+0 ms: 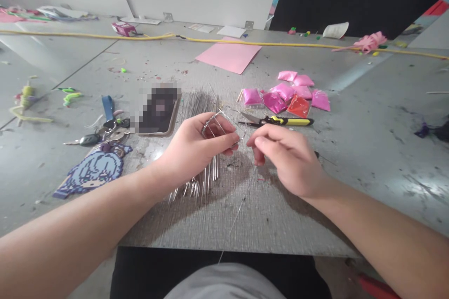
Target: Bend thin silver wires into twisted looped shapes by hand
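A: Any readable text, labels, numbers?

B: None. The phone (156, 110), just left of the fingers of the left hand (196, 147), has its face blurred out.

A: Pouches?

B: The pink pouches (280, 98) are beyond the fingers of the right hand (291, 159). If they carry print, it's too small to tell. Same for the red pouch (299, 106) among them.

A: Snips?

B: The snips (280, 120) lie just past the right fingertips. The handle is yellow with no legible mark.

A: Anything further out?

B: The box (123, 29) far beyond the left fingers and the white card (336, 30) far beyond the right are both too small to read.
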A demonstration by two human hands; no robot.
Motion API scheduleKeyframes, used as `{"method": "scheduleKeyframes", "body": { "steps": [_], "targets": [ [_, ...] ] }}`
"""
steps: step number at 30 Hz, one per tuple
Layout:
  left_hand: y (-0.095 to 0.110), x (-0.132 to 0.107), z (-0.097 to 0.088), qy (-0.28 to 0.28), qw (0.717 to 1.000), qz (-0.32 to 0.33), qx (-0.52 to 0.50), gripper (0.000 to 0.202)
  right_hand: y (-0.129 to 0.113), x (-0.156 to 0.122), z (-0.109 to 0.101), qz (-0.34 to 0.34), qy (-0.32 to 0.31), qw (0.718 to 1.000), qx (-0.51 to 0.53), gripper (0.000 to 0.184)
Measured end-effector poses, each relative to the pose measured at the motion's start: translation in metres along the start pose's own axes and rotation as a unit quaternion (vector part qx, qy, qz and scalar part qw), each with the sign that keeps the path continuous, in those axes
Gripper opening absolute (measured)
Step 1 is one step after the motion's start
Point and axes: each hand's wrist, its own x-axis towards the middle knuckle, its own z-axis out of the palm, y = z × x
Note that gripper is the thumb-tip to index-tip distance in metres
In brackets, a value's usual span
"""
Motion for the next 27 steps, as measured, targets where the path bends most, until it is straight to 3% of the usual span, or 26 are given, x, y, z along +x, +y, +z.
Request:
{"method": "scheduleKeyframes", "body": {
  "steps": [2,4,12,20,27],
  "targets": [
    [0.000,0.000,0.000,0.002,1.000,0.003,-0.019,0.012,0.005,0.004,-0.001,0.060,-0.002,0.995,0.081,0.015],
    [-0.001,0.001,0.000,-0.002,0.999,0.003,-0.046,0.012,0.008,0.007,-0.001,0.079,-0.016,0.989,0.120,0.005],
    [-0.007,-0.001,0.000,-0.036,0.993,-0.001,-0.115,0.012,0.000,0.006,0.005,0.107,-0.013,0.980,0.165,0.019],
    [-0.003,-0.003,0.003,-0.039,0.994,-0.027,-0.100,0.013,-0.006,0.003,0.006,0.071,-0.028,0.992,0.099,0.014],
    [-0.004,-0.003,0.002,-0.031,0.992,-0.027,-0.119,0.013,-0.005,0.005,0.011,0.103,-0.037,0.974,0.198,0.015]
  ]
}}
